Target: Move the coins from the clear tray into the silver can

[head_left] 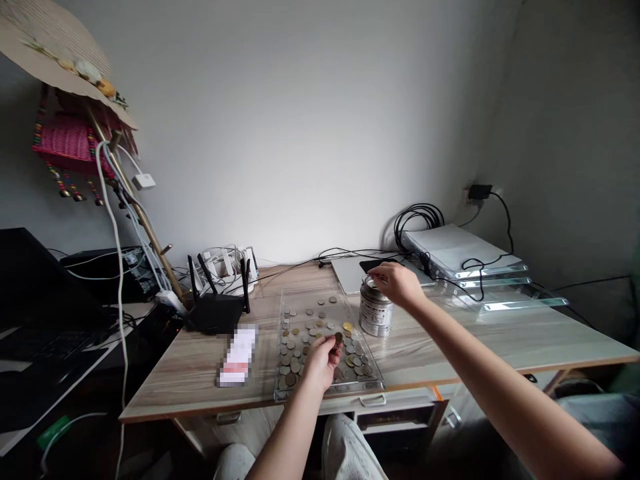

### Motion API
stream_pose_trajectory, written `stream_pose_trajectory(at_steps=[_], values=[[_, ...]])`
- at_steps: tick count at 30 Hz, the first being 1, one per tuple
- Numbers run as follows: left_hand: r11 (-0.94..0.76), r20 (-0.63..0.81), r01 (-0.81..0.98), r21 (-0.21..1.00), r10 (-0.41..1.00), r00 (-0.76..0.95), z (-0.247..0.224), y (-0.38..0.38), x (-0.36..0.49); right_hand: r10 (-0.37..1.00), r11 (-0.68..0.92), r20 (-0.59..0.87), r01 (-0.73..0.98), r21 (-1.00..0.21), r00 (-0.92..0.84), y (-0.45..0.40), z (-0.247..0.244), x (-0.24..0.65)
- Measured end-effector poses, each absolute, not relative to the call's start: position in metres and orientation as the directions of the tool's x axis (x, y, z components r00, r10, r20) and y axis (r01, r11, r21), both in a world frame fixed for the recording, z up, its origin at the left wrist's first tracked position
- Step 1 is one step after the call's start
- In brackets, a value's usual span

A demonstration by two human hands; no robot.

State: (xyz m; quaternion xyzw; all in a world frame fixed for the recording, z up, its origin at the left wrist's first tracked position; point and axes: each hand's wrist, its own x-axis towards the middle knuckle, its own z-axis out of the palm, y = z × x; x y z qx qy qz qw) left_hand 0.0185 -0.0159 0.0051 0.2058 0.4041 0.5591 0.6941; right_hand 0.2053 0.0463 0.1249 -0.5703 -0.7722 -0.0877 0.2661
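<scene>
A clear plastic tray [290, 303] lies on the wooden desk [440, 343], with several coins [320, 325] spread over it. My left hand [321, 360] hovers over the tray's near part and pinches one coin [339, 338] between thumb and fingers. To the right of the tray stands a metal tin [375, 317]. My right hand [397, 283] is over the tin's open top, fingers bunched downward at its rim; whether it holds a coin is hidden.
A black router [216, 312] with antennas sits left of the tray, a blurred paper slip [239, 355] in front of it. Cables, a power strip [227, 263], a laptop [353, 272] and stacked clear trays [480, 277] line the back and right. Desk drawers [373, 403] are below.
</scene>
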Motion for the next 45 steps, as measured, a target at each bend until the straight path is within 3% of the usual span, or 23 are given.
stream_pose_trajectory(at_steps=[1, 3, 6, 9, 12, 16, 20, 23, 27, 31, 36, 41, 45], values=[[0.275, -0.319, -0.608, 0.745, 0.947, 0.038, 0.005, -0.016, 0.019, 0.819, 0.387, 0.524, 0.9, -0.2, -0.235, 0.036, 0.117, 0.193], [0.245, -0.295, -0.608, 0.755, 0.955, 0.019, 0.004, -0.016, 0.019, 0.84, 0.484, 0.409, 0.833, -0.267, -0.356, 0.015, 0.095, 0.169], [0.205, -0.255, -0.603, 0.771, 0.967, 0.004, 0.005, -0.016, 0.02, 0.861, 0.503, 0.286, 0.792, -0.347, -0.421, -0.002, 0.06, 0.141], [0.208, -0.254, -0.595, 0.777, 0.967, 0.006, 0.005, -0.016, 0.019, 0.862, 0.506, 0.262, 0.755, -0.416, -0.433, 0.0, 0.049, 0.136], [0.272, -0.335, -0.606, 0.747, 0.942, 0.01, 0.004, -0.015, 0.018, 0.847, 0.528, 0.342, 0.718, -0.454, -0.407, 0.017, 0.073, 0.153], [0.334, -0.391, -0.591, 0.734, 0.92, 0.035, 0.006, -0.017, 0.018, 0.819, 0.482, 0.515, 0.792, -0.376, -0.254, 0.047, 0.12, 0.195], [0.327, -0.358, -0.569, 0.755, 0.932, 0.061, 0.01, -0.02, 0.018, 0.895, 0.331, 0.381, 0.917, -0.224, -0.23, 0.069, 0.138, 0.229], [0.307, -0.325, -0.566, 0.765, 0.943, 0.073, 0.011, -0.021, 0.018, 0.928, 0.302, 0.275, 0.939, -0.165, -0.251, 0.076, 0.135, 0.24], [0.28, -0.277, -0.547, 0.789, 0.957, 0.09, 0.008, -0.021, 0.019, 0.908, 0.312, 0.333, 0.94, -0.137, -0.253, 0.067, 0.132, 0.234], [0.253, -0.238, -0.501, 0.828, 0.967, 0.095, 0.008, -0.018, 0.018, 0.82, 0.45, 0.489, 0.863, -0.231, -0.297, 0.036, 0.113, 0.196], [0.231, -0.198, -0.337, 0.913, 0.972, 0.13, 0.017, -0.011, 0.001, 0.801, 0.599, 0.275, 0.715, -0.361, -0.532, 0.003, 0.067, 0.142], [0.254, -0.193, -0.306, 0.918, 0.957, 0.217, 0.018, -0.013, -0.017, 0.822, 0.568, 0.295, 0.671, -0.476, -0.487, 0.004, 0.049, 0.123], [0.282, -0.2, -0.372, 0.884, 0.949, 0.245, 0.011, -0.019, -0.015, 0.822, 0.568, 0.374, 0.583, -0.581, -0.429, 0.012, 0.064, 0.127]])
